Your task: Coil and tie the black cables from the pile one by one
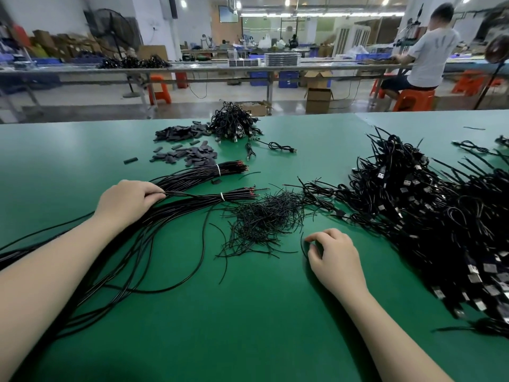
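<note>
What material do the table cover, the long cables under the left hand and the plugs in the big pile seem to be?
Table cover: smooth green mat, probably rubber or vinyl, with a soft sheen. Long cables: black, slightly glossy, likely plastic-sheathed. Plugs: silvery, reflective shells, apparently metal.

the bench [261, 312] wears a smooth green mat with a soft sheen, light pooling across it. long black cables [132, 244] look rubbery and slightly glossy, bound by white plastic ties [222, 197]. the big cable pile [429, 216] glints with bright metal plugs. thin black twist ties [264, 219] lie wiry, and the dark sleeve pieces [190, 157] look matt.
</note>
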Demonstrator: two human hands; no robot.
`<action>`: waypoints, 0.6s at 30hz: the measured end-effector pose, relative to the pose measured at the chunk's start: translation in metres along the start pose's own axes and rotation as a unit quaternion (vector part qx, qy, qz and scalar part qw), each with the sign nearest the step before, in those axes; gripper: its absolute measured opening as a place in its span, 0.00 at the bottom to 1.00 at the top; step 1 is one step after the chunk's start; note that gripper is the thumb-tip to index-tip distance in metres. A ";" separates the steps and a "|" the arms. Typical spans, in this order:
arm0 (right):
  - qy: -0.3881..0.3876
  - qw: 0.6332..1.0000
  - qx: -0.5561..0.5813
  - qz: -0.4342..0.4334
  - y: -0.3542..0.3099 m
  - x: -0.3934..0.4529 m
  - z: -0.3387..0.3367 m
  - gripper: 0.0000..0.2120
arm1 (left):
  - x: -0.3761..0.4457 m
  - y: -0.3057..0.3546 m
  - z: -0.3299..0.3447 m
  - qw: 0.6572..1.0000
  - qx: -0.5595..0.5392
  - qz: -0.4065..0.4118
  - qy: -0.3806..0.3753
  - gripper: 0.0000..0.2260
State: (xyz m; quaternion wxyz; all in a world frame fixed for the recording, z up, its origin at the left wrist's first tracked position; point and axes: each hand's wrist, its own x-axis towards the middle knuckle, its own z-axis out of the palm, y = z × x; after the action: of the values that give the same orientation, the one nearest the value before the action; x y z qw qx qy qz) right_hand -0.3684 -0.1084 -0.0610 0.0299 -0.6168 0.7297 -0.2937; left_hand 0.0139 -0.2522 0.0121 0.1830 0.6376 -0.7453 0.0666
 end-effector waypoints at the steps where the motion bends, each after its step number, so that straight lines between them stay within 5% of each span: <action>1: 0.001 1.000 0.001 -0.001 0.000 0.000 0.000 0.09 | 0.001 0.001 0.000 1.000 -0.013 0.000 -0.001 0.10; 6: 0.003 1.000 0.005 -0.002 0.000 0.000 0.001 0.09 | 0.004 0.010 0.001 0.977 -0.136 -0.031 0.162 0.11; 18: -0.006 1.000 0.013 0.002 0.002 0.002 0.001 0.09 | 0.018 0.038 0.000 0.922 -0.325 -0.123 0.169 0.09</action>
State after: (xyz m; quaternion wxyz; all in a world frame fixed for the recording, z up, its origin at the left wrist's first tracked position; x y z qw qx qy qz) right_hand -0.3702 -0.1101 -0.0617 0.0424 -0.6164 0.7272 -0.2992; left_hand -0.0248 -0.2621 0.0236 0.5102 0.6090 -0.5998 -0.0954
